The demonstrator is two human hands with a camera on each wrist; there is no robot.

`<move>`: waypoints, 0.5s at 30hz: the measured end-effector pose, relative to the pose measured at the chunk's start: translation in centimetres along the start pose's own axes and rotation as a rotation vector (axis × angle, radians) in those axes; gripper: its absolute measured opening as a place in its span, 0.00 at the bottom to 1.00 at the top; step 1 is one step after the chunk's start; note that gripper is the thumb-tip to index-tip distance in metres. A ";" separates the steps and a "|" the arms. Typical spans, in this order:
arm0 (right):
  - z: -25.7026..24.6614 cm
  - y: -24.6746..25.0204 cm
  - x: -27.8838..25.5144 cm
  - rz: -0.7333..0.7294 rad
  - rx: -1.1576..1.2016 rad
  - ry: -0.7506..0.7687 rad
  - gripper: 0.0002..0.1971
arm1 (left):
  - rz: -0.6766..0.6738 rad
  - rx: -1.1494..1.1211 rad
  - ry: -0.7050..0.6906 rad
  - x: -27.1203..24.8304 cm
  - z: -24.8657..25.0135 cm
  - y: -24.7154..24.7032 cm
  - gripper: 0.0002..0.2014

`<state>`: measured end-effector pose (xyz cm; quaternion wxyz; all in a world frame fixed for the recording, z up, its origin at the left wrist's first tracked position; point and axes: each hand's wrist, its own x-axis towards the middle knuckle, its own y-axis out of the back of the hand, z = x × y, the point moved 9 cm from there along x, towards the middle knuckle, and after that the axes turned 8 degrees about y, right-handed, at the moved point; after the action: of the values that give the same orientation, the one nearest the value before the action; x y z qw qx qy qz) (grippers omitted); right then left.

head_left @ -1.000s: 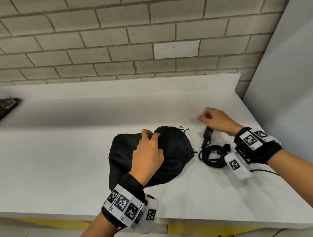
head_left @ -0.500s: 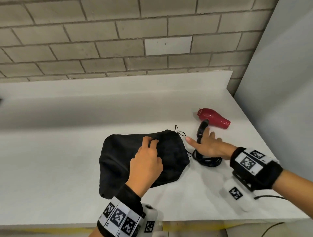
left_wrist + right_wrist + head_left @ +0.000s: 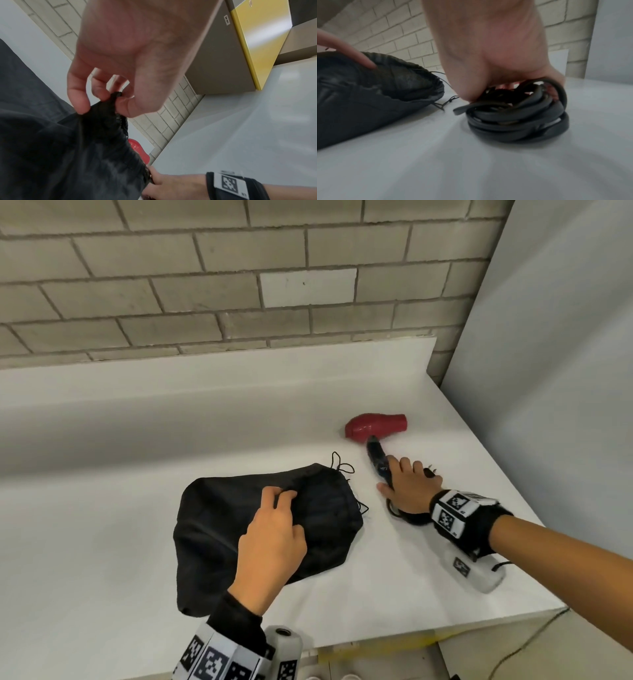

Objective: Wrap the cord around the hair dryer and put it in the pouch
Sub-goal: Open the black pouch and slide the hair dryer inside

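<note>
The red hair dryer (image 3: 375, 428) lies on the white counter (image 3: 102, 542), nozzle pointing right, its black handle (image 3: 376, 460) pointing toward me. My right hand (image 3: 407, 486) sits at the handle's end, and its fingers curl into the coiled black cord (image 3: 518, 117), which rests on the counter. A bit of cord (image 3: 399, 513) shows under the wrist. The black drawstring pouch (image 3: 212, 522) lies left of it, mouth toward the dryer. My left hand (image 3: 106, 102) pinches a fold of the pouch (image 3: 68, 155) fabric near the mouth and lifts it.
A brick wall (image 3: 205, 285) and a raised white lip run along the back. A grey panel (image 3: 565, 371) closes the right side. The counter's front edge is close to my wrists, and a thin cable (image 3: 524, 645) hangs off the right corner.
My right hand left the dryer body and came back onto the coiled cord. The dryer now lies uncovered, its nozzle turned to the right. The left hand stays on the pouch.
</note>
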<state>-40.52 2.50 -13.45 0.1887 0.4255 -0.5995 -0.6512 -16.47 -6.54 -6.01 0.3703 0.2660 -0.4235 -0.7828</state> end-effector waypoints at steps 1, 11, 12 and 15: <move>0.7 -0.1 -0.2 -0.008 -0.035 0.058 0.31 | -0.002 0.000 -0.001 0.0 0.0 0.0 0.23; 5.3 0.8 -4.5 0.190 0.036 0.018 0.52 | -0.010 0.000 0.023 0.3 -1.3 0.5 0.23; 4.9 0.4 -4.1 0.173 0.058 -0.003 0.51 | -0.016 -0.002 0.028 0.4 -1.4 0.4 0.23; 3.9 0.2 -2.3 0.197 -0.005 -0.005 0.42 | -0.027 -0.011 0.043 0.4 -1.5 0.4 0.23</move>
<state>-42.27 6.61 -12.86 0.2516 0.3624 -0.6372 -0.6319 -15.51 -7.71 -6.49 0.3700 0.2863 -0.4076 -0.7842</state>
